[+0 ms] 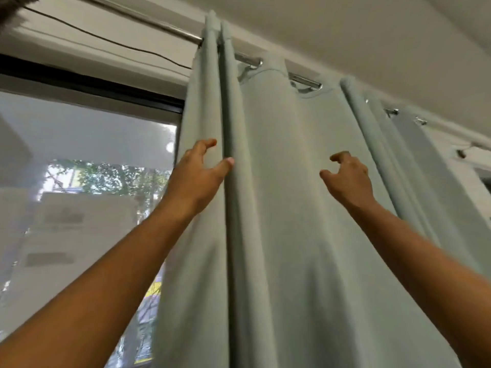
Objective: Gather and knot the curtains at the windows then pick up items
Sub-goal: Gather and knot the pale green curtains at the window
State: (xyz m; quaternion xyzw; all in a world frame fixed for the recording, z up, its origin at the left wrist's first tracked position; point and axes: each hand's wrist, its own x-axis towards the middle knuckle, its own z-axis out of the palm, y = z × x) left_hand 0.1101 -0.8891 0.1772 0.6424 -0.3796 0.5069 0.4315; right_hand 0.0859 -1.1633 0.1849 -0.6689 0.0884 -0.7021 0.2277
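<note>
The pale green fabric curtain (276, 208) hung vertically at centre frame. The left hand (196, 179) pinched its left fold between thumb and curled fingers. The right hand (350, 179), loosely hooked and empty, hovered farther right.

A metal curtain rod (170, 29) runs just under the ceiling (345, 27), slanting from upper left to right above the window (87, 155). A pale green curtain (279, 181) hangs from it by metal eyelets (305, 87), with the rod showing between folds. The cloth is bunched in tight folds at its left edge, broad in the middle and folded again further right; left of it the rod is bare
</note>
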